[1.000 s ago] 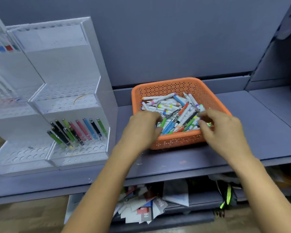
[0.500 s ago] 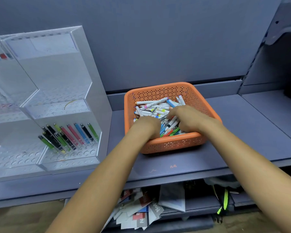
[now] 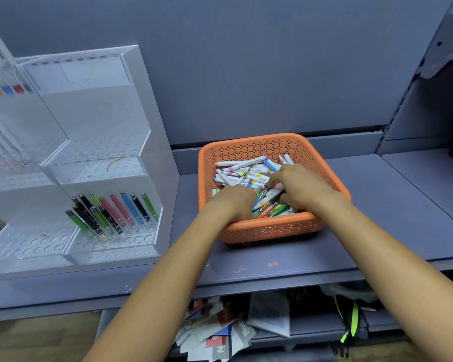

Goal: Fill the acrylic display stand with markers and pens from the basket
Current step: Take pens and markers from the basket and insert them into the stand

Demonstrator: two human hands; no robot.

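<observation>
Head view, basket: a square orange perforated plastic basket (image 3: 272, 228) sits on a grey-blue metal shelf (image 3: 377, 218), close to the back wall and to the right of the display stand.
Head view, basket contents: a loose pile of markers and pens (image 3: 243, 173) fills it. Mostly white barrels lie toward the back, and green, orange and blue ones toward the front.
Head view, left hand: the left hand (image 3: 234, 201) reaches over the basket's front rim, knuckles up, with its fingers bent down into the pile. The fingertips are buried, so I cannot tell whether it grasps anything.
Head view, right hand: the right hand (image 3: 300, 188) lies on the pile just beside the left one, fingers curled among the pens and thumb low at the near side. Whether it has hold of a pen cannot be told.
Head view, display stand: a clear stepped acrylic display stand (image 3: 131, 121) with rows of round holes stands on the shelf's left part, well apart from both hands.
Head view, stand contents: a slanted row of pens in green, black, pink and blue (image 3: 115, 212) fills the back of its lowest tier. The front holes and the tier above hold none.
Head view, below: scattered printed cards and papers (image 3: 220, 333) lie on a lower shelf.
</observation>
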